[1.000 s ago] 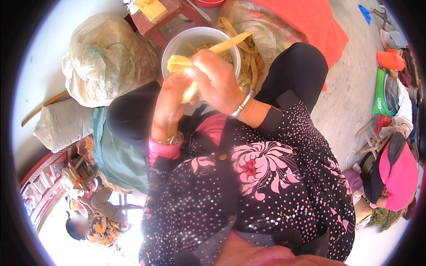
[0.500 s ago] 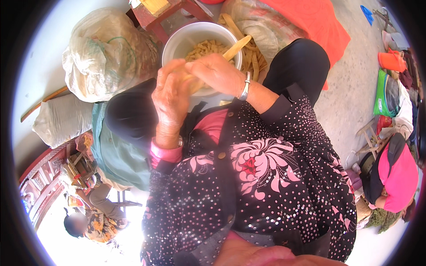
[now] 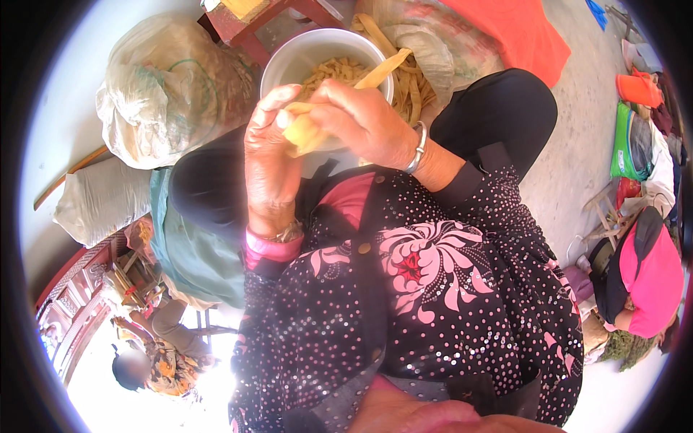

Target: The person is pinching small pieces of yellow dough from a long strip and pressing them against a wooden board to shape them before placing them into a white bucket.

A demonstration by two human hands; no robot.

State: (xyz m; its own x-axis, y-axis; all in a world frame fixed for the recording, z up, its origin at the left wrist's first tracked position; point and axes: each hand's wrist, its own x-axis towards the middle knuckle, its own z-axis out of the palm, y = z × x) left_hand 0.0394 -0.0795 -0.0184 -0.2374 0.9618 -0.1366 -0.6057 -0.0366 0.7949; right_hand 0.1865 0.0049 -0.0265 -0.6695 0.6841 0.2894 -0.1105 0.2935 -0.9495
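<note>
My left hand (image 3: 268, 155) and my right hand (image 3: 364, 124) meet in front of my chest, both closed on one long pale yellow strip (image 3: 382, 68). Its thick end sits between my fingers and its thin end points up to the right. Just beyond my hands stands a white bowl (image 3: 289, 61) filled with several short yellow pieces. A silver bangle (image 3: 419, 148) circles my right wrist, and a watch is on my left wrist.
A heap of long yellow strips (image 3: 415, 83) lies on a sack right of the bowl. A bulging clear plastic bag (image 3: 170, 86) is at the left, an orange cloth (image 3: 516, 32) at the top right. A person in a pink hat (image 3: 646, 278) sits at the right.
My hands have come down from over the bowl toward my chest, drawing the yellow strip with them. The strip now leans more to the right.
</note>
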